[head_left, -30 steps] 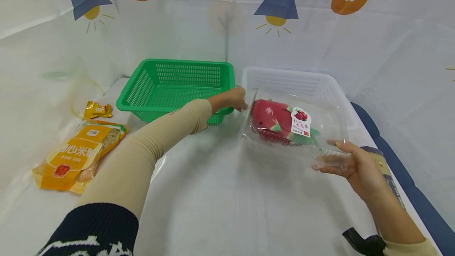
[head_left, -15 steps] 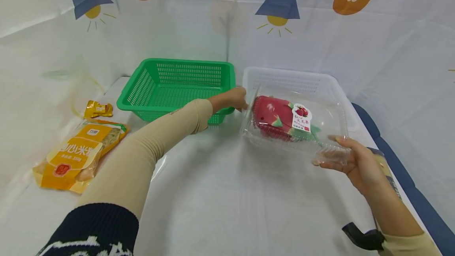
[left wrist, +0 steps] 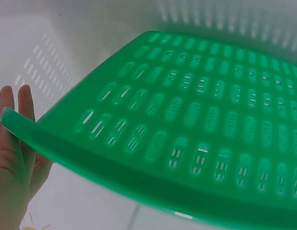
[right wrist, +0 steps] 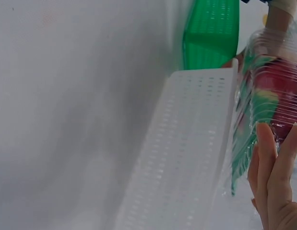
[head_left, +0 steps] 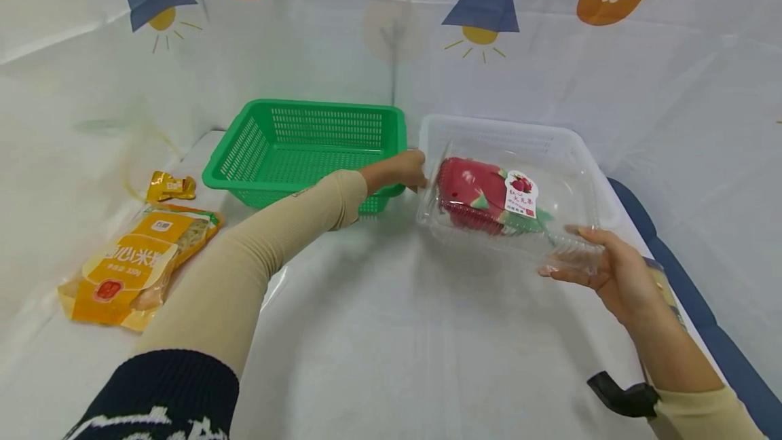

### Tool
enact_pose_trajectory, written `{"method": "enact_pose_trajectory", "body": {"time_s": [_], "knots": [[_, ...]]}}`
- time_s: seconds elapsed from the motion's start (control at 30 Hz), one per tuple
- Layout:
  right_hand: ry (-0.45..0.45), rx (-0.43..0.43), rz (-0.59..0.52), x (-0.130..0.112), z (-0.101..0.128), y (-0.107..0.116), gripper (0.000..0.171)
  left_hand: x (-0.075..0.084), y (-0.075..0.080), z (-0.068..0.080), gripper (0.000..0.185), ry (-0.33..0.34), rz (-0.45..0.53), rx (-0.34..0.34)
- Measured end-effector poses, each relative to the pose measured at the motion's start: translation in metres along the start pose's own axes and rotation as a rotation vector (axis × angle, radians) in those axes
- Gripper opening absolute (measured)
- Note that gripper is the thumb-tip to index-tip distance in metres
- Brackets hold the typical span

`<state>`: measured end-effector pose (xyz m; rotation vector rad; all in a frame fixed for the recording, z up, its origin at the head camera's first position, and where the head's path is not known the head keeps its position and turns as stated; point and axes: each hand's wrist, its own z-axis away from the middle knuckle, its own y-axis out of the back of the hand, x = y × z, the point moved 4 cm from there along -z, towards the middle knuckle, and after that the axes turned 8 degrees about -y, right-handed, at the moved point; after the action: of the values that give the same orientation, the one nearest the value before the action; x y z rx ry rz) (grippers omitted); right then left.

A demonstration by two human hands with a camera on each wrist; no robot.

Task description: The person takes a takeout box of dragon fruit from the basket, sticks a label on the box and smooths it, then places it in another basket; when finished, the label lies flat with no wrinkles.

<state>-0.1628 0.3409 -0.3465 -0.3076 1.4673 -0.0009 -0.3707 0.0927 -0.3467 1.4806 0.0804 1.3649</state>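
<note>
Held from both ends: right hand [head_left: 617, 273] cupped under the near corner of the clear clamshell box [head_left: 510, 212], thumb over its rim; left hand [head_left: 403, 170] with straight fingers flat against the far left edge. Compared with a second ago, lifted and carried farther from the grip, dragon fruit [head_left: 473, 202] inside, now overlapping the white basket [head_left: 489, 131]. Beside the left hand, the green basket [head_left: 305, 148]; well off toward the elbow, the orange snack bag [head_left: 134, 267].
</note>
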Motion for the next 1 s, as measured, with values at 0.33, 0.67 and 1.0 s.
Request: {"method": "enact_pose_trajectory", "body": {"time_s": [0.33,0.67,1.0], "knots": [[0.002,-0.016,-0.059,-0.002,-0.011,0.005,0.037,-0.002,0.000,0.000,0.041,-0.002,0.015,-0.005],[-0.002,-0.017,-0.092,-0.005,-0.021,0.011,0.033,0.000,0.000,0.001,0.039,-0.021,0.023,0.007],[-0.020,-0.007,-0.122,-0.008,-0.031,0.017,0.027,0.000,-0.001,0.000,0.034,-0.016,0.024,0.012]]}}
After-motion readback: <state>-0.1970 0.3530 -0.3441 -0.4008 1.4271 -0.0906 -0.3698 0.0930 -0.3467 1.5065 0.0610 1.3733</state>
